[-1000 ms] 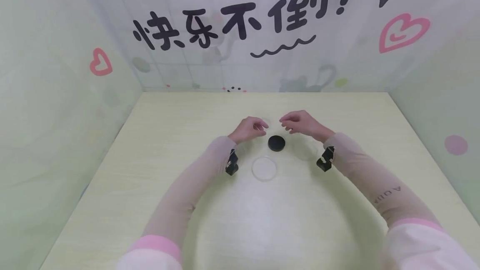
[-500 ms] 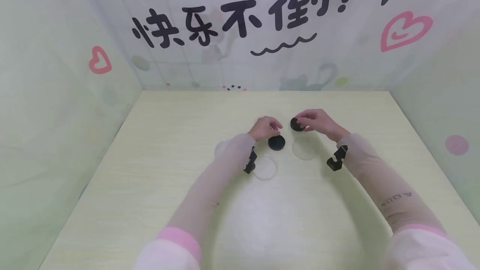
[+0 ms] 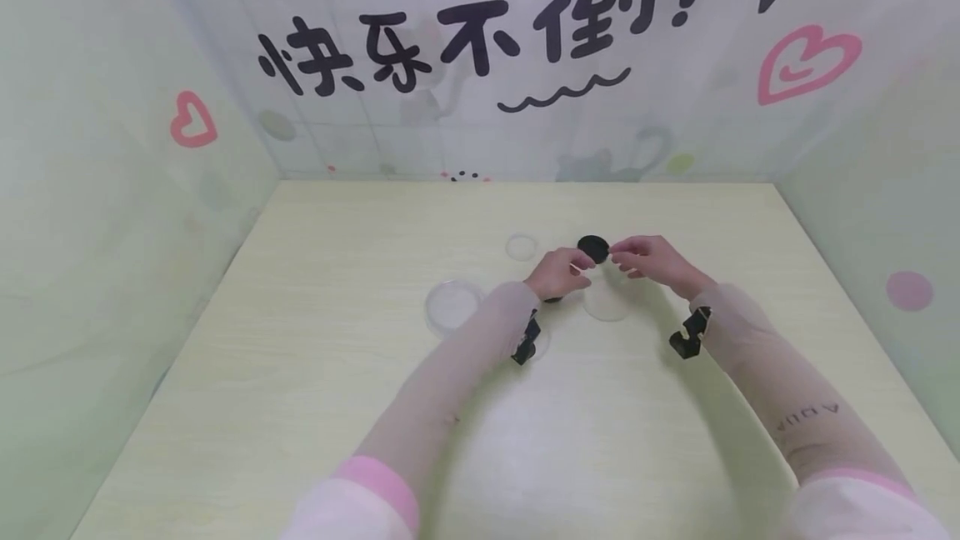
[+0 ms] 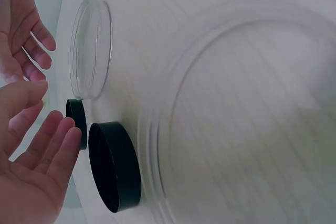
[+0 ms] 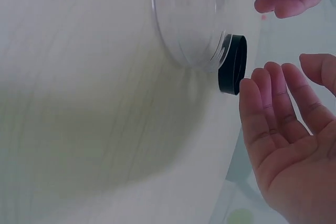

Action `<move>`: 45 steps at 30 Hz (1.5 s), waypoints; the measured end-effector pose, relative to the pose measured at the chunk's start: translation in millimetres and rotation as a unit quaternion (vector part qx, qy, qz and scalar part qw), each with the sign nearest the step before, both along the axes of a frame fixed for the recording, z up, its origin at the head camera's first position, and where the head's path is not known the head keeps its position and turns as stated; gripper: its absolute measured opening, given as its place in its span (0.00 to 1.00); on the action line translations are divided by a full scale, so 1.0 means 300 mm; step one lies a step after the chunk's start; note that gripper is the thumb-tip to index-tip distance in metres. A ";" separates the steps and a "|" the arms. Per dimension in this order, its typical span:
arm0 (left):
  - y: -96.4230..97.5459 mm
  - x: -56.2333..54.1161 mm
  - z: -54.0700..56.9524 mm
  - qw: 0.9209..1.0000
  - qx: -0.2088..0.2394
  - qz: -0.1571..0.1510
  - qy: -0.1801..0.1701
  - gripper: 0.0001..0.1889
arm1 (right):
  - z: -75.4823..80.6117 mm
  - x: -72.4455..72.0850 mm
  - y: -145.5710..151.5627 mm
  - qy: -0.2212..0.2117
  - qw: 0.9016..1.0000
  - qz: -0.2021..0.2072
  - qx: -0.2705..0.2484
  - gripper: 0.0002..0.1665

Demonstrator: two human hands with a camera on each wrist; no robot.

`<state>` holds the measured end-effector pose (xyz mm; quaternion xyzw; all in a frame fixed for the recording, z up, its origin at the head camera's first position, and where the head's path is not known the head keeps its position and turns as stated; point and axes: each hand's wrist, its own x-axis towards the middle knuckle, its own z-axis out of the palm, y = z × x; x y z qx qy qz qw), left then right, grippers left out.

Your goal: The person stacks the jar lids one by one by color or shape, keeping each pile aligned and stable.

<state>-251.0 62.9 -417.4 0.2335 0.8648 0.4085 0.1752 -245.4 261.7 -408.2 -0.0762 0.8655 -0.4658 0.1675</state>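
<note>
The far black round lid [image 3: 594, 248] lies on the table between my two hands. My left hand [image 3: 558, 275] is just in front of it, with fingers loosely bent and nothing held. My right hand [image 3: 651, 263] is at the lid's right side, its fingertips close to the rim; whether they touch, I cannot tell. A second black lid [image 4: 116, 167], hollow side showing in the left wrist view, is mostly hidden by the left hand in the head view. A clear round dish [image 5: 191, 19] stands just in front of the far lid.
A larger clear dish [image 3: 453, 307] lies left of the left forearm, and a small clear round piece [image 3: 521, 247] lies behind the left hand. Another clear dish [image 4: 176, 93] sits partly under the left wrist. Printed curtains surround the pale table [image 3: 300, 407].
Half a second ago my right hand was gripping the far lid; now it has let go and moved slightly right. My left hand has moved right, uncovering the small clear piece.
</note>
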 end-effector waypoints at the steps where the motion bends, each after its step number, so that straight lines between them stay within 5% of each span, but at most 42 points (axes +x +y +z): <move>1: 0.006 0.002 -0.004 1.000 -0.002 0.002 -0.001 0.16 | -0.004 0.003 0.004 -0.002 1.000 -0.001 0.001 0.24; 14: 0.045 0.022 -0.014 0.998 -0.052 -0.023 0.012 0.23 | -0.051 0.050 0.029 -0.006 1.000 -0.013 0.016 0.21; 28: 0.069 0.023 -0.033 0.995 -0.094 -0.017 0.014 0.22 | -0.081 0.071 0.041 -0.023 0.999 -0.018 0.015 0.20; 32: 0.098 -0.064 -0.171 0.994 -0.090 -0.032 0.049 0.23 | -0.078 0.072 0.036 -0.022 0.999 -0.020 0.019 0.19; 35: 0.106 -0.092 -0.204 0.994 -0.098 -0.040 0.036 0.24 | -0.079 0.072 0.035 -0.024 0.999 -0.024 0.025 0.18; 39: 0.083 -0.010 -0.079 0.993 -0.118 -0.022 0.008 0.24 | -0.082 0.072 0.036 -0.026 0.999 -0.026 0.036 0.17; 45: 0.063 0.045 -0.025 0.994 -0.106 -0.007 0.017 0.24 | -0.088 0.074 0.045 -0.019 0.999 -0.018 0.041 0.18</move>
